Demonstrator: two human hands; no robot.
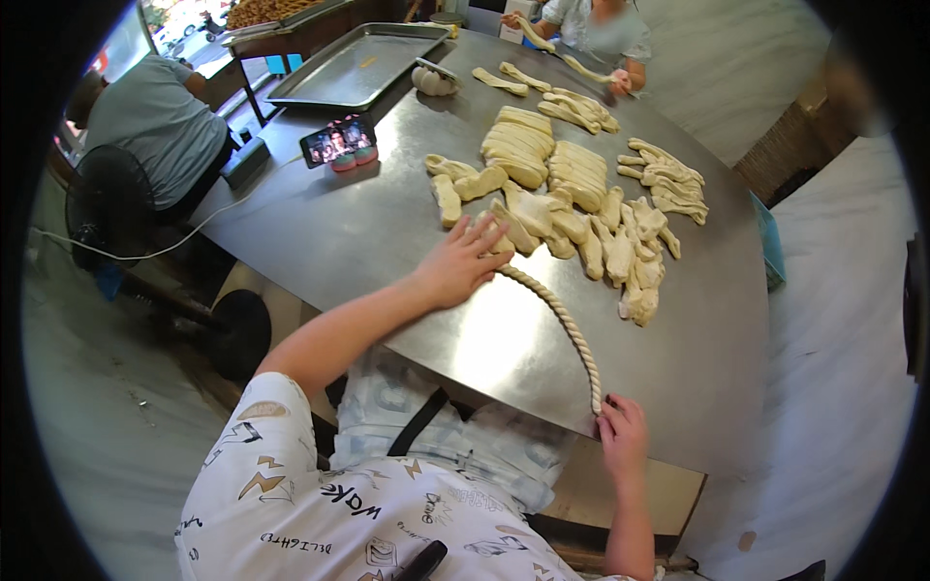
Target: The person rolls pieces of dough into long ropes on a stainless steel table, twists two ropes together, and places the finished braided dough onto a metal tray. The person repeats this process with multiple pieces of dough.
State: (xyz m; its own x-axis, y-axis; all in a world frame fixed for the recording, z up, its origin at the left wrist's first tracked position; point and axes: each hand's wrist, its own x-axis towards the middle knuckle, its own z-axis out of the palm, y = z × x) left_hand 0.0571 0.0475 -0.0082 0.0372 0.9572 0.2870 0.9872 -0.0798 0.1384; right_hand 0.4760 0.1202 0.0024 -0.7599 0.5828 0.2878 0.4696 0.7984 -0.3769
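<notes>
A twisted dough rope [559, 312] curves in an arc over the steel table between my two hands. My left hand [461, 265] lies palm down with its fingers spread, covering the rope's far end and touching the edge of the dough pile. At the table's near edge, the fingers of my right hand [621, 428] pinch the rope's other end. Just beyond my left hand lie loose dough pieces [534, 210]. Behind them rest two blocks of dough strips pressed side by side, one larger [517, 145] and one smaller [577, 174].
Across the steel table [327, 232], a person [596, 36] stretches a dough strip [567, 62] with both hands. A phone [339, 140] stands on a pink holder, near a metal tray [363, 62]. Beyond the left edge are a seated person [152, 131] and a black fan [109, 196].
</notes>
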